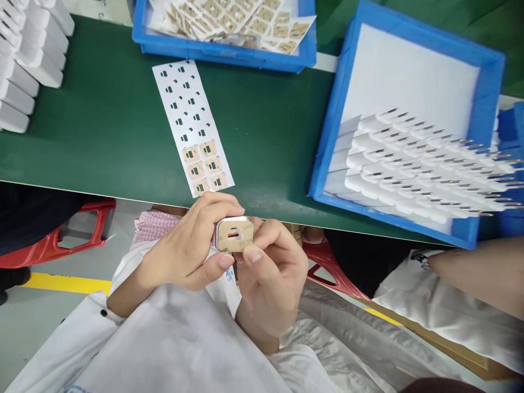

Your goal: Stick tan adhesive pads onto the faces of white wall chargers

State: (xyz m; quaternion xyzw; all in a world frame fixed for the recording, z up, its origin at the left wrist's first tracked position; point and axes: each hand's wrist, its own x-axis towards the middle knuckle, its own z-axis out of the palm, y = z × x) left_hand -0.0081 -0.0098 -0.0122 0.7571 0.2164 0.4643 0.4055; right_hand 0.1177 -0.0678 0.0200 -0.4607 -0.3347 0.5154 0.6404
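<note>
Both my hands hold one small white charger part [234, 234] just below the table's near edge. Its end face carries a tan sticker with a slot in it. My left hand [192, 245] wraps its fingers round the part from the left. My right hand [270, 278] pinches the part's right side, thumb pressed on the sticker's lower edge. On the green table [102, 131] just above my hands lies a white sticker sheet [192, 125], with several tan stickers left at its near end.
A blue bin [409, 131] at the right holds rows of white plug parts with metal prongs. Another blue bin [225, 33] at the back holds used sticker sheets. White housings [28, 60] are stacked at the far left. Another person's arm [483, 273] reaches in at the right.
</note>
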